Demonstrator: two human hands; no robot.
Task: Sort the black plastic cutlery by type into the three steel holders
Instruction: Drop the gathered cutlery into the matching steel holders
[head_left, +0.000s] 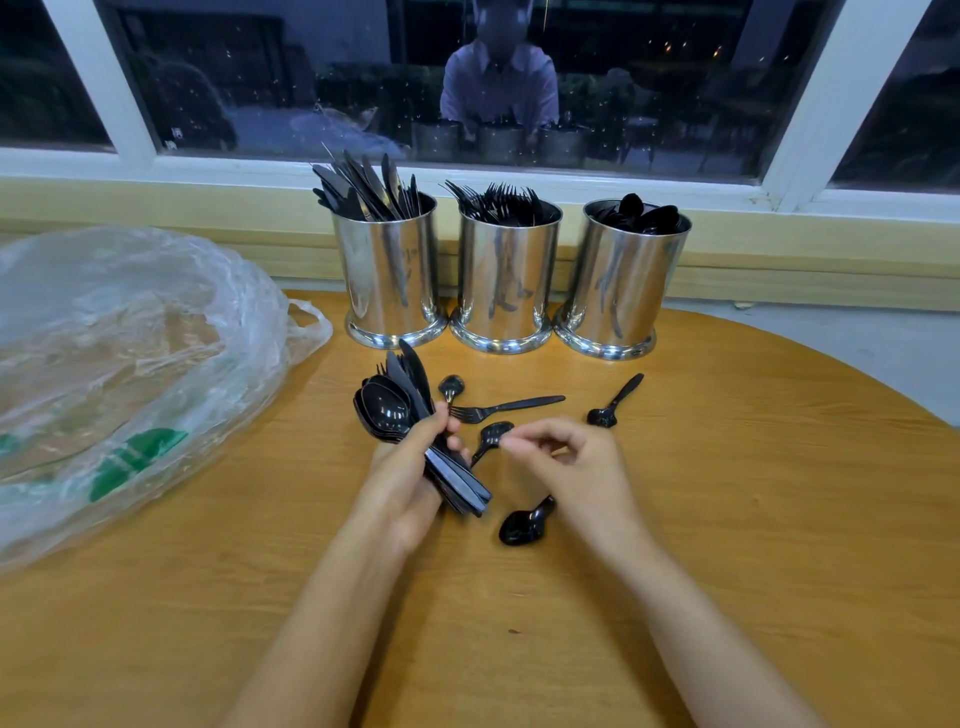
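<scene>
L hand (410, 478) grips a mixed bundle of black plastic cutlery (402, 410) (spoons, knives, fork tines). Fingers and thumb wrap round the handles, heads fanned toward 11 o'clock. R hand (571, 467) is just at its 3 o'clock, fingers curled. Its thumb and index tips sit at the bowl of a small black plastic spoon (488, 439) lying on the round wooden table (753, 493); can't tell if it's pinched or only touched.

Also loose on the table:
- black plastic fork (506, 408), 12 o'clock of that spoon
- second spoon (451, 387), 3 o'clock of the bundle
- third spoon (615, 402), 1 o'clock of R hand
- fourth spoon (524, 525), 7 o'clock of R hand, partly under the wrist

At 12 o'clock, three shiny steel cylinder holders stand in a row: knife holder (389, 280), fork holder (504, 280), spoon holder (623, 280), each w/ cutlery inside. Crumpled clear plastic bag (130, 364) lies at 9 o'clock.
</scene>
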